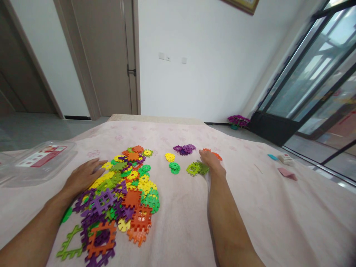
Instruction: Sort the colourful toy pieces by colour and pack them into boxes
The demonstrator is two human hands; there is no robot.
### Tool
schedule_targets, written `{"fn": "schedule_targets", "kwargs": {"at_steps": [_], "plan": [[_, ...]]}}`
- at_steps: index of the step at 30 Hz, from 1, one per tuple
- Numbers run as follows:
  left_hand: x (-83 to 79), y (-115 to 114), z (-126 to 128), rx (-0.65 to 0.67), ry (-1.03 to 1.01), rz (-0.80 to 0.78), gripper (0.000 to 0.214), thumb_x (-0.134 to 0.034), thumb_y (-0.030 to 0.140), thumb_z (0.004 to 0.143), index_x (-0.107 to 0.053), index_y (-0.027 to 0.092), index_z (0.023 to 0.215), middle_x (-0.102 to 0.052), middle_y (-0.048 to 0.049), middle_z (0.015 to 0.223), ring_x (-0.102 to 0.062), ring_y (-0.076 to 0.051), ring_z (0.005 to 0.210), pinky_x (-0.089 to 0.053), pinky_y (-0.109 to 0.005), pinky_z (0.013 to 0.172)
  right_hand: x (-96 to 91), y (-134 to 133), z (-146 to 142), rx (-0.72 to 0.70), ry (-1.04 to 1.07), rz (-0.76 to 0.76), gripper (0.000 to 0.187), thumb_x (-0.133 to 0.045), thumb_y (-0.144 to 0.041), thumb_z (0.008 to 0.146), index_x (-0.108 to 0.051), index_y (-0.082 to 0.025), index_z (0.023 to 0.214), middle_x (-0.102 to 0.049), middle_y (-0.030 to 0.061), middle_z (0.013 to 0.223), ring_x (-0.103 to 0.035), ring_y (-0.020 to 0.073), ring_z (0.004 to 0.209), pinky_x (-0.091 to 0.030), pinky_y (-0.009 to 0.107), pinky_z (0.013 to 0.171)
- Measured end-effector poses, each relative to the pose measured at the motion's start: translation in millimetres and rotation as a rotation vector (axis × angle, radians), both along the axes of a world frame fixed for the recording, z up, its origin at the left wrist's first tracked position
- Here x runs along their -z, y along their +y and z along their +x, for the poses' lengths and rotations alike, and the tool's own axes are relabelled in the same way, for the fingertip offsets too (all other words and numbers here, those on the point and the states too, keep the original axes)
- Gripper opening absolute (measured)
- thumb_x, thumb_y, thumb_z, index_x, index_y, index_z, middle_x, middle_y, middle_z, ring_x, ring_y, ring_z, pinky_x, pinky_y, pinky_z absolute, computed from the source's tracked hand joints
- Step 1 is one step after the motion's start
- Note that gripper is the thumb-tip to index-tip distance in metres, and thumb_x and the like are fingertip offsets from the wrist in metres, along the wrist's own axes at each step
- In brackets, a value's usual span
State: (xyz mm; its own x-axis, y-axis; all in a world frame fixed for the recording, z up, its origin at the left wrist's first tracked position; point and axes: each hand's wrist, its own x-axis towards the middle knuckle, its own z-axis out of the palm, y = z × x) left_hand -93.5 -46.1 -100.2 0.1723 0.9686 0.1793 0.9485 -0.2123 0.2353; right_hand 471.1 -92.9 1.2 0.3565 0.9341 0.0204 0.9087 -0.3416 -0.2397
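Note:
My left hand (pixel 86 173) lies at the left side of a heap of plastic interlocking pieces (pixel 119 200), fingers stretched and apart, holding nothing. The heap mixes purple, orange, yellow, green and lime pieces, square and flower-shaped. My right hand (pixel 213 162) is across the bed, its fingers bent together at some orange interlocking pieces (pixel 217 155); the hand partly hides them. Just left of it are a purple group (pixel 185 149) and a lime green group (pixel 197 168). Small yellow pieces (pixel 170 157) and green pieces (pixel 174 168) lie between heap and right hand.
A clear plastic lid or box (pixel 50 163) with a red and white label sits at the far left on the pink cloth (pixel 180 222). Right of my arm are a pink scrap (pixel 287 173), a blue item (pixel 273 157) and a white block (pixel 285 159).

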Motion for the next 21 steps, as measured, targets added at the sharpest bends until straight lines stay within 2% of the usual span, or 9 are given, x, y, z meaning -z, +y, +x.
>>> {"fn": "schedule_targets", "kwargs": {"at_steps": [3,6,8,11,14,17,21], "plan": [[-0.1,0,0,0.002,0.000,-0.002,0.063,-0.035,0.057,0.094,-0.062,0.024,0.140,-0.052,-0.0116,0.153,-0.049,-0.032,0.140,-0.037,-0.048,0.117,-3.0,0,0,0.026,-0.006,0.023,0.046,-0.035,-0.032,0.106,-0.071,-0.006,0.119,-0.070,0.0241,0.121,-0.066,0.0221,0.116,-0.044,0.028,0.094],[-1.0,0,1,-0.006,-0.004,-0.004,0.064,-0.035,0.057,0.093,-0.061,0.024,0.141,-0.052,-0.0115,0.153,-0.049,-0.032,0.140,-0.037,-0.048,0.117,-12.2,-1,-11,0.011,0.002,0.091,0.043,-0.039,-0.034,0.103,-0.075,-0.012,0.111,-0.074,0.0177,0.113,-0.067,0.0219,0.107,-0.044,0.026,0.086],[-2.2,-1,2,-0.011,-0.005,-0.005,0.064,-0.034,0.057,0.093,-0.062,0.023,0.140,-0.052,-0.0121,0.153,-0.050,-0.032,0.139,-0.037,-0.048,0.117,-17.9,-1,-27,-0.102,0.042,0.131,0.038,-0.045,-0.035,0.099,-0.077,-0.015,0.101,-0.076,0.0115,0.101,-0.067,0.0205,0.094,-0.043,0.025,0.076],[-4.3,-3,4,-0.016,-0.001,-0.005,0.065,-0.032,0.057,0.094,-0.062,0.023,0.140,-0.052,-0.0127,0.153,-0.050,-0.032,0.139,-0.037,-0.047,0.116,-20.1,2,-60,-0.359,0.124,0.100,0.031,-0.051,-0.033,0.094,-0.077,-0.017,0.091,-0.074,0.0041,0.084,-0.063,0.0170,0.078,-0.040,0.023,0.067],[-5.7,-4,5,-0.017,-0.002,-0.001,0.065,-0.033,0.057,0.093,-0.062,0.024,0.140,-0.053,-0.0114,0.152,-0.050,-0.032,0.139,-0.037,-0.046,0.117,-14.1,6,-91,-0.503,0.088,0.025,0.035,-0.050,-0.035,0.097,-0.077,-0.015,0.088,-0.074,0.0055,0.084,-0.062,0.0159,0.075,-0.037,0.024,0.065],[-5.8,-4,5,-0.024,-0.001,-0.004,0.065,-0.033,0.058,0.093,-0.062,0.024,0.141,-0.053,-0.0117,0.152,-0.050,-0.032,0.139,-0.037,-0.045,0.116,-4.5,10,-111,-0.536,0.030,-0.034,0.042,-0.046,-0.037,0.101,-0.078,-0.013,0.089,-0.075,0.0101,0.088,-0.062,0.0163,0.074,-0.036,0.025,0.063],[-5.4,-4,5,-0.021,0.004,-0.003,0.065,-0.033,0.057,0.093,-0.061,0.024,0.141,-0.053,-0.0118,0.152,-0.050,-0.031,0.139,-0.036,-0.045,0.116,5.7,12,-119,-0.551,-0.025,-0.043,0.048,-0.040,-0.039,0.104,-0.079,-0.012,0.092,-0.076,0.0129,0.091,-0.064,0.0173,0.075,-0.036,0.026,0.064]]}}
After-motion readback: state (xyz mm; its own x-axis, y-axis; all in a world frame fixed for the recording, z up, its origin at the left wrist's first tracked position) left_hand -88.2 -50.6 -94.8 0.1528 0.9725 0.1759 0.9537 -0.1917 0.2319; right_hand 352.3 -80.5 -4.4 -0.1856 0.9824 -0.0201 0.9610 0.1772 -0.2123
